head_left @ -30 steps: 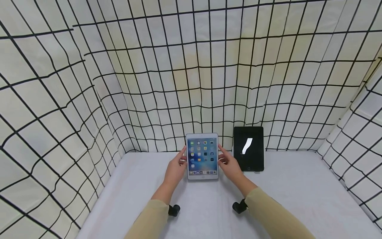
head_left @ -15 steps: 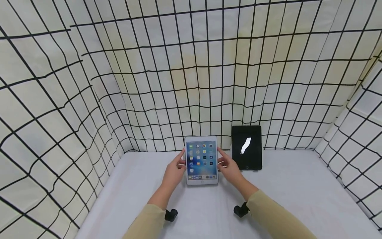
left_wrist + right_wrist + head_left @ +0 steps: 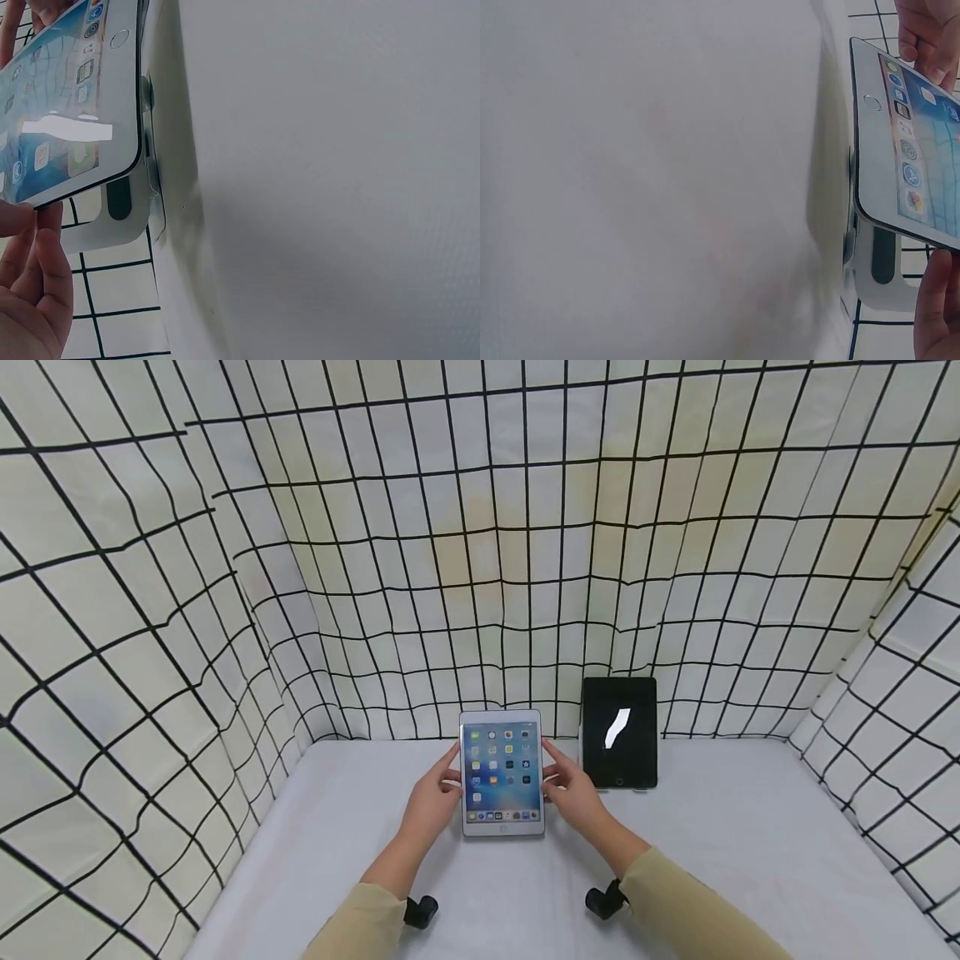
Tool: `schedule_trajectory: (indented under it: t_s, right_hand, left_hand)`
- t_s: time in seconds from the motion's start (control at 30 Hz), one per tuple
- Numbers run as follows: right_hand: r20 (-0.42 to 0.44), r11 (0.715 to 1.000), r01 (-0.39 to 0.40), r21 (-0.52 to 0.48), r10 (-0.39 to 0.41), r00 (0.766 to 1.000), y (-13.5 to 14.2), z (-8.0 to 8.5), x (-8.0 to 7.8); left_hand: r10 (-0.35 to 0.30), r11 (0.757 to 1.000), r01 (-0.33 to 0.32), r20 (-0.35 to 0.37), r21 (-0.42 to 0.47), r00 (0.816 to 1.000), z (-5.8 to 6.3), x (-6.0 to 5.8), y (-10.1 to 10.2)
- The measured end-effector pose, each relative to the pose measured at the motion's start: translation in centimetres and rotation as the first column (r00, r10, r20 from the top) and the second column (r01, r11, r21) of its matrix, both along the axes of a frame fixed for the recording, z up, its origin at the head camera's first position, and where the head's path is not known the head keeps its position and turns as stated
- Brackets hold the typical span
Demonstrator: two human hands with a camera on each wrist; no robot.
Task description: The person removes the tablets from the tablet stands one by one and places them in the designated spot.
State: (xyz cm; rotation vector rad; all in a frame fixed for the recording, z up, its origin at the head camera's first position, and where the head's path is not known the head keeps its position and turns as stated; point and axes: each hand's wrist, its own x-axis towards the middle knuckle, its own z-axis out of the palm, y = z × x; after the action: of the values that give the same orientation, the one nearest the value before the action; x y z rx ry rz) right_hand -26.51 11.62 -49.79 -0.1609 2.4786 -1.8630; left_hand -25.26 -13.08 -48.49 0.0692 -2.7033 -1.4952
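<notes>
A white tablet [image 3: 502, 774] with a lit screen full of app icons stands tilted between both hands, its home button end down. My left hand [image 3: 431, 800] pinches its left side edge between thumb and fingers. On the opposite edge, my right hand [image 3: 575, 797] grips it the same way. Close behind the tablet in the left wrist view is a pale stand [image 3: 97, 234] with a dark oblong pad. The right wrist view also has this stand [image 3: 889, 297], mostly hidden by the tablet, with small lips low at its front.
A black tablet [image 3: 619, 760] with a dark screen leans upright on a support to the right, near the right hand. White cloth covers the table [image 3: 720, 860]. White walls with a black grid [image 3: 420, 610] rise at the back and both sides.
The white tablet has come toward me and lower in the head view, with both hands moving along on its edges. The black tablet stays where it was.
</notes>
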Motion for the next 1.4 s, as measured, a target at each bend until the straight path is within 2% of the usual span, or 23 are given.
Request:
schedule_trajectory:
  t_s: [0.33,0.53,0.77,1.1,1.4]
  right_hand:
    - [0.070,0.998,-0.013,-0.064,0.017,0.997,-0.4,-0.3,0.6]
    - [0.130,0.996,-0.029,-0.080,0.039,0.991,-0.4,-0.5,1.0]
    - [0.202,0.994,-0.048,-0.096,0.067,0.977,-0.2,-0.9,1.8]
    - [0.254,0.985,-0.117,-0.126,0.146,0.956,0.0,-1.5,3.0]
    - [0.308,0.989,-0.101,-0.106,0.129,0.943,-0.4,-1.9,4.2]
  left_hand:
    - [-0.009,1.000,0.009,0.031,-0.009,0.999,0.4,0.7,-0.6]
    - [-0.061,0.998,0.059,0.071,0.037,0.996,0.5,1.2,-1.3]
    - [-0.139,0.989,0.131,0.123,0.070,0.983,0.0,1.6,-2.1]
    - [-0.160,0.984,0.140,0.193,0.111,0.968,-0.5,2.8,-2.7]
    - [-0.180,0.980,0.151,0.251,0.130,0.951,-1.5,3.8,-3.0]
